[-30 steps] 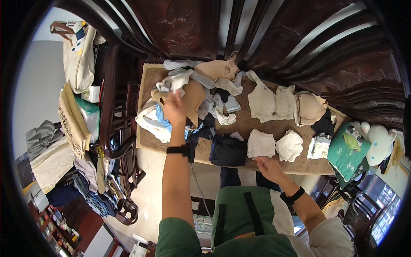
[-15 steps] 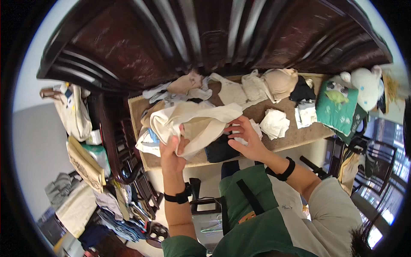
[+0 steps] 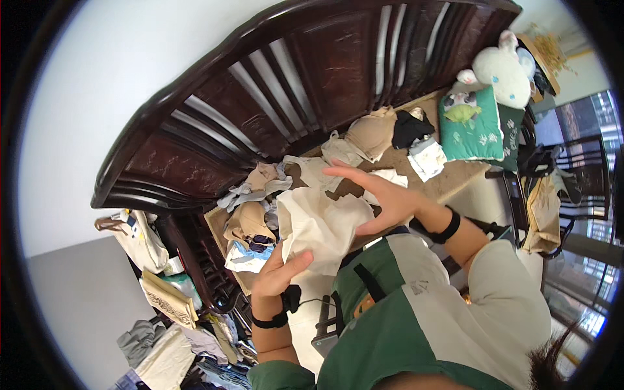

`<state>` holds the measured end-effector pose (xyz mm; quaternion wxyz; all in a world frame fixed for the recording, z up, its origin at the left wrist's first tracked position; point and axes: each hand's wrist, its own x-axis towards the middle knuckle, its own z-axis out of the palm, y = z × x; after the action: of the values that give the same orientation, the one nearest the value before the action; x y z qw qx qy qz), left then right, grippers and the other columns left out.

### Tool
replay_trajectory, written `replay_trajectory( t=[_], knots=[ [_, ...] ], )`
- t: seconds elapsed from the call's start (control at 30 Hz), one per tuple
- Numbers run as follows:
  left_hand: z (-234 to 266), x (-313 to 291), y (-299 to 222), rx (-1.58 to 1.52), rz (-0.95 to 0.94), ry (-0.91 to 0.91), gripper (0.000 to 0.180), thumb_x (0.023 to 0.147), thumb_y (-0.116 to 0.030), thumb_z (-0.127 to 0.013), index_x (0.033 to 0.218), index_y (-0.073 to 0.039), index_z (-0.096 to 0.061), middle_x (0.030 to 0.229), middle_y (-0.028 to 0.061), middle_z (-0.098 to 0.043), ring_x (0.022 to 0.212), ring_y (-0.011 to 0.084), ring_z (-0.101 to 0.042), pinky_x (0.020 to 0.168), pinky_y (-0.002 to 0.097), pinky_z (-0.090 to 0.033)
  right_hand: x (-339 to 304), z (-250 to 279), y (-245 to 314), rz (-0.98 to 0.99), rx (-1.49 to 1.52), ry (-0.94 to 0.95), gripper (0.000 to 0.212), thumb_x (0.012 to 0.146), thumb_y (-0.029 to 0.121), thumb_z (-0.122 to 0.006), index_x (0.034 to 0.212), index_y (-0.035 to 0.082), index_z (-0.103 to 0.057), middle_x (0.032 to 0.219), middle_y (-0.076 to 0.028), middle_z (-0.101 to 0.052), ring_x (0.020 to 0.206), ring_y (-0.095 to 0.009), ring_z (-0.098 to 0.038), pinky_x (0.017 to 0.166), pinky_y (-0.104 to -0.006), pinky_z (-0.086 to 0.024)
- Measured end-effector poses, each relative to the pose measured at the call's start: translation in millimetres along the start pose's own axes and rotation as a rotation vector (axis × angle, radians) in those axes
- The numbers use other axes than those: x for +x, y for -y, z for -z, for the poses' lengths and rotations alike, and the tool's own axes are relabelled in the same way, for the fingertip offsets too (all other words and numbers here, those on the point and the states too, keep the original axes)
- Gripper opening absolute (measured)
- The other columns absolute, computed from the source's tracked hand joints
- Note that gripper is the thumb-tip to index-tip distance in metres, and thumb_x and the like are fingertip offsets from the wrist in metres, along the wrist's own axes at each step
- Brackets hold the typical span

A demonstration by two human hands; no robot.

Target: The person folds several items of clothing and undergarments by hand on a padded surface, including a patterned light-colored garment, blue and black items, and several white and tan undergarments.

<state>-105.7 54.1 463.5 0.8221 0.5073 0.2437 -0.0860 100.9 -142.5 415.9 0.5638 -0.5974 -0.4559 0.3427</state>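
Note:
A cream-white cloth garment (image 3: 318, 224), loosely crumpled, hangs in front of me over the bench. My left hand (image 3: 278, 276) grips its lower left part, thumb on the near side and the other fingers hidden behind the fabric. Beside its right edge, my right hand (image 3: 393, 198) is spread wide, thumb close to the cloth. Just beyond the left hand lie a beige bra (image 3: 248, 222) and some white and blue cloth. Further along the bench are another beige bra (image 3: 372, 133), a black garment (image 3: 411, 130) and a folded white garment (image 3: 427, 159).
The bench's dark carved wooden back (image 3: 331, 65) rises behind the clothes. A green cushion (image 3: 469, 133) and a white plush toy (image 3: 504, 75) sit at its right end. Piled clothes (image 3: 166, 357) and a pale tote bag (image 3: 143, 244) stand at left; a dark chair (image 3: 582, 175) at right.
The garment has come down from an opened-out, held-up shape to a crumpled one. My right hand has let go of its edge and spread its fingers. The view has tilted and turned.

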Motion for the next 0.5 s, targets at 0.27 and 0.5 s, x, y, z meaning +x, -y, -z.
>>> replay_trajectory(
  t=[0.27,0.5],
  knots=[
    [-73.5,0.2,-67.6,0.576,0.236,0.529,0.062,0.071,-0.029,-0.059,0.122,0.007,-0.053,0.104,0.0079,-0.063,0.097,0.0169,-0.056,0.089,0.0286,-0.042,-44.7,21.2,61.9,0.064,0.01,0.349,0.044,0.081,0.024,-0.072,0.116,0.003,-0.056,0.11,-0.008,-0.061,0.101,-0.017,-0.053,0.091,-0.0357,-0.034],
    [-68.5,11.0,-82.5,0.647,-0.364,0.492,0.021,0.068,-0.013,-0.047,0.067,0.008,-0.05,0.066,0.0093,-0.046,0.061,0.0212,-0.042,0.058,0.032,-0.033,-87.7,90.8,101.4,-0.094,0.481,0.213,0.021,0.089,0.02,-0.065,0.082,0.001,-0.064,0.069,0.005,-0.057,0.062,-0.001,-0.047,0.054,-0.019,-0.037]
  ],
)
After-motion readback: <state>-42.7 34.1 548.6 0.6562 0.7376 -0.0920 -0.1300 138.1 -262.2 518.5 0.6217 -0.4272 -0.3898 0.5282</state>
